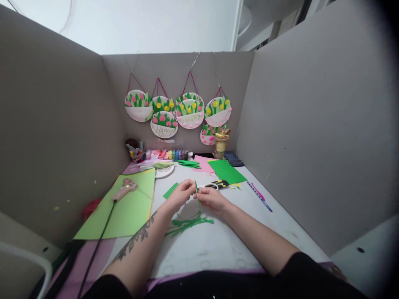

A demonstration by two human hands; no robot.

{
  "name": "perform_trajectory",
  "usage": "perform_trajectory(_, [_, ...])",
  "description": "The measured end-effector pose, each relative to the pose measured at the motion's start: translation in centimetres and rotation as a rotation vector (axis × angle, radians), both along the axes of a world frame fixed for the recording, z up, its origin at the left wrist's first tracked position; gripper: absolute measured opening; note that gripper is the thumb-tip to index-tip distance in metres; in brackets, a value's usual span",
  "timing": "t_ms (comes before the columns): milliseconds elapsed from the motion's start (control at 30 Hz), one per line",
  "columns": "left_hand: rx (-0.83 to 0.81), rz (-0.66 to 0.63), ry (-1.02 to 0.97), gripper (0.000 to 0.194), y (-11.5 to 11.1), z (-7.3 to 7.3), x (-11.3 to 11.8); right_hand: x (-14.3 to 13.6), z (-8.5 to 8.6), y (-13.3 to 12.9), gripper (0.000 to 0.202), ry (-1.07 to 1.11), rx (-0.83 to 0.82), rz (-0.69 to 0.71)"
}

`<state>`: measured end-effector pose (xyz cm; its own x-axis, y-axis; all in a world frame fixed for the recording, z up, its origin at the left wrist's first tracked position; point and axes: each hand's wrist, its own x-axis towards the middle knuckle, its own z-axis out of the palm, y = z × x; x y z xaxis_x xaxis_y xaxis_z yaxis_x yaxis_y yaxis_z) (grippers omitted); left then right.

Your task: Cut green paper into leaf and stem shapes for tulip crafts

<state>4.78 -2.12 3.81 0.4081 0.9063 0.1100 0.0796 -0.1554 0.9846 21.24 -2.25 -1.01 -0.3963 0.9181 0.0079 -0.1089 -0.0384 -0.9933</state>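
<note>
In the head view, two hands are being seen over the counter (218,245), and one green strip (196,189) is being pinched between them. The left hand (180,195) and the right hand (211,198) are being held close together, fingertips closed on the strip from either side. The strip is being kept above the counter at the centre, its long axis running nearly upright, its tip pointing up and slightly away from the person.

Just below the hands, a small pile of green cuttings (187,224) is lying on the counter; their number cannot be told. Just beyond the right hand, one pair of scissors (215,185) is lying, and past it one green sheet (226,171). To the left, one light green sheet (124,207) is being weighed down by one glue gun (125,189). One row of paint bottles (174,155) is standing along the back wall. Six paper plates (190,110) with paper flowers are hanging on that wall.
</note>
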Motion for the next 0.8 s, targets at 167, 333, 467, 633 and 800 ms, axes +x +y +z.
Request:
perform_trajectory(167, [0.070, 0.031, 0.057, 0.029, 0.06, -0.24, 0.11, 0.14, -0.59, 0.40, 0.033, -0.118, 0.114, -0.063])
perform_trajectory(333, [0.063, 0.039, 0.094, 0.033, 0.35, -0.66, -0.13, 0.19, -0.42, 0.28, 0.031, -0.183, 0.125, -0.075])
perform_trajectory(467, [0.025, 0.027, 0.118, 0.033, 0.58, -0.75, -0.47, 0.53, -0.04, 0.31, 0.032, -0.187, 0.118, -0.053])
perform_trajectory(633, [-0.006, 0.005, 0.088, 0.032, 0.69, -0.67, -0.76, 0.62, -0.02, 0.42, 0.036, -0.110, 0.079, -0.036])
perform_trajectory(800, [-0.029, 0.031, 0.059, 0.032, 0.56, -0.46, -0.49, 0.40, 0.17, 0.25, 0.035, -0.103, 0.068, -0.062])
